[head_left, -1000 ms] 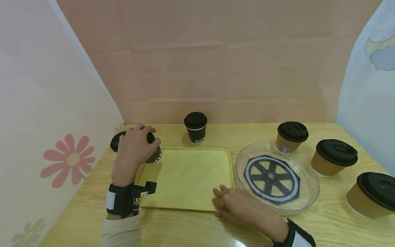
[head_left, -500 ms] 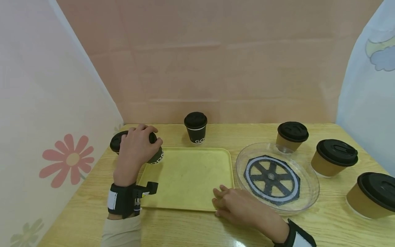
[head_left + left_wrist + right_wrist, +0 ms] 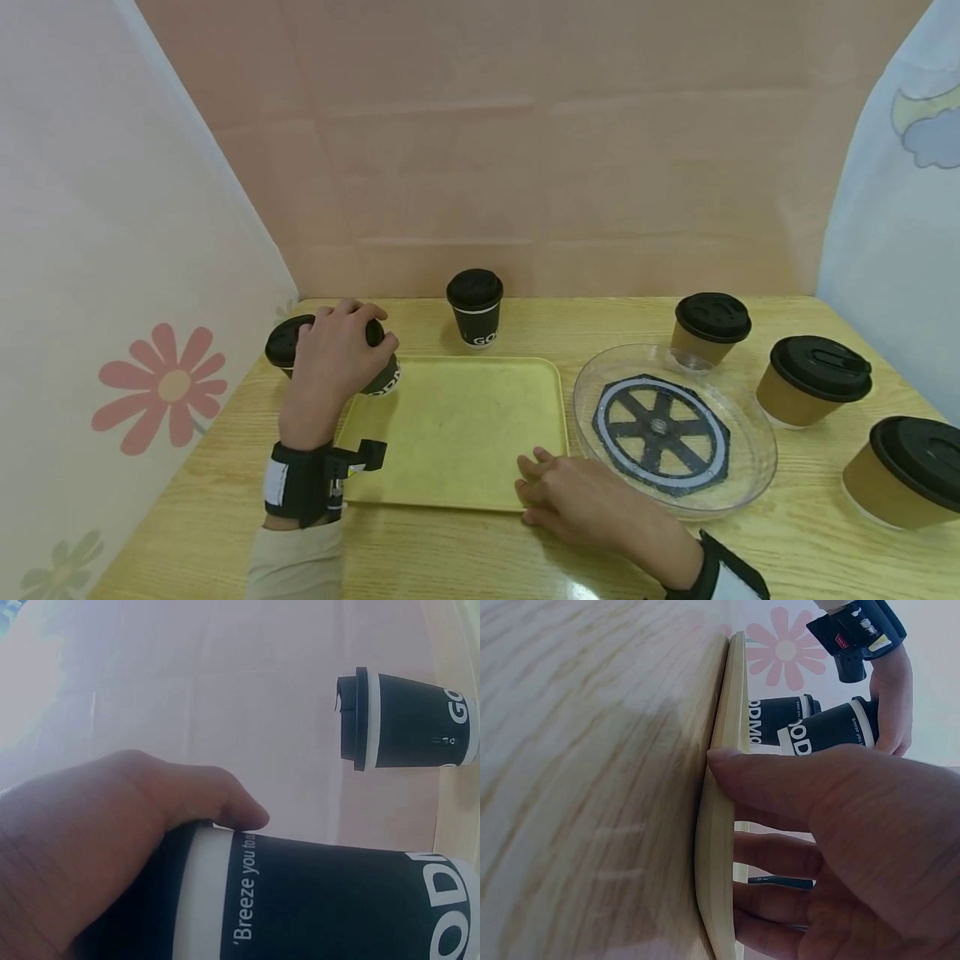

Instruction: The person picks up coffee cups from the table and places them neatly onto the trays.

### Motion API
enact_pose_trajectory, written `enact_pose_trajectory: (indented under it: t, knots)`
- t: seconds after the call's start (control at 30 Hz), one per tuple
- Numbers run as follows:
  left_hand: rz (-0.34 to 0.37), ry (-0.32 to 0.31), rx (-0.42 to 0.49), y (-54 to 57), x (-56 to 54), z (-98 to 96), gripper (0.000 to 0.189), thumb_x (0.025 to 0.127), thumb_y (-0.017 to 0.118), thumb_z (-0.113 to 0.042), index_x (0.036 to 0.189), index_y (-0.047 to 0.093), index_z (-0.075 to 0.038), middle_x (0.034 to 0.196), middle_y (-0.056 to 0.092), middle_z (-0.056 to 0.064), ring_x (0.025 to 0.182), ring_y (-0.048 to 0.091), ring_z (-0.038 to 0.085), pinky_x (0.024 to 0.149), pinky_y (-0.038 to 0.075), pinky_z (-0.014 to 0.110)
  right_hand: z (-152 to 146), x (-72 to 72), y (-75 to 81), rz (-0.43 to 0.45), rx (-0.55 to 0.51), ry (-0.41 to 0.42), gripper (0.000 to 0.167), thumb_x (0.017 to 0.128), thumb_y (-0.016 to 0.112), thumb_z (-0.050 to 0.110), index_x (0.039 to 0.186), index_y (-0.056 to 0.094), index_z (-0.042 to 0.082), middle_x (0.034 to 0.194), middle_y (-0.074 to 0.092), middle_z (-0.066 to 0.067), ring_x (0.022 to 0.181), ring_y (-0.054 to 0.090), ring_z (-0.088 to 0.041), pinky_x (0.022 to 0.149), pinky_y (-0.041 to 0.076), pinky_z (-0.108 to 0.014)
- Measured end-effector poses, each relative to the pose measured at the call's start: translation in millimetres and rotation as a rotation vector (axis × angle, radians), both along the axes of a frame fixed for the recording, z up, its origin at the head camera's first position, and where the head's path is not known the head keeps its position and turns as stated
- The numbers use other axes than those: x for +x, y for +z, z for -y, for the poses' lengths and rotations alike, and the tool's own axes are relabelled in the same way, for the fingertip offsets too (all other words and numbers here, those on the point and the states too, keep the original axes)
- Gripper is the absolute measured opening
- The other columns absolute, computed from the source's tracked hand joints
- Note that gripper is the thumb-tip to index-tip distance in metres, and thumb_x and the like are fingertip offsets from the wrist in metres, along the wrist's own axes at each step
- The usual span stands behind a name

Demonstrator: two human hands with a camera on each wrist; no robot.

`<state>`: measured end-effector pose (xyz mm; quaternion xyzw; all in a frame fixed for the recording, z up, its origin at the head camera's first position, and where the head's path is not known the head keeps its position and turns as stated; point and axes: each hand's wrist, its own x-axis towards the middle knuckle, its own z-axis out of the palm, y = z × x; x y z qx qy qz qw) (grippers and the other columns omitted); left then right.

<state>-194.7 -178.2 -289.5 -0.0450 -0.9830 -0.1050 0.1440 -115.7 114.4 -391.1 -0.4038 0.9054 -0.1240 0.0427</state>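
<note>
My left hand (image 3: 333,358) grips a black paper coffee cup (image 3: 384,377) from above by its black lid, over the tray's far left corner. In the left wrist view, white lettering shows on this coffee cup (image 3: 322,900), and the thumb lies along it just below the lid. A second black cup (image 3: 281,340) stands to the left, partly hidden by that hand. At the near right corner of the yellow tray (image 3: 457,433), my right hand (image 3: 577,500) holds the rim. In the right wrist view its thumb presses the tray's outer edge (image 3: 718,862), with the fingers reaching over the inner side.
Another lidded black cup (image 3: 476,310) stands behind the tray. A clear round dish (image 3: 761,467) with a dark wheel-like pattern sits right of the tray. Brown cups with black lids, the middle one (image 3: 798,400) among them, line the right side. Fabric walls (image 3: 465,167) enclose the table.
My left hand and its coffee cup have shifted slightly right, showing more of the black cup at the left. My right hand stays at the tray's corner.
</note>
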Motion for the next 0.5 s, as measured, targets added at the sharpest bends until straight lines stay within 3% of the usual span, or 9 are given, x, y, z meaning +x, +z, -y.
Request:
enact_pose_trajectory:
  t: [0.5]
  knots:
    - [0.038,0.01,0.008,-2.1,-4.9,-3.4,0.045,0.092,0.054,-0.034,0.128,0.057,-0.008,0.134,0.055,0.018,0.118,0.05,0.045,0.092,0.041,0.061,-0.3,0.3,-0.2,-0.006,0.002,-0.004,0.032,0.089,0.067,0.031,0.118,0.071,0.017,0.134,0.06,-0.014,0.121,0.06,-0.037,0.087,0.054,-0.051]
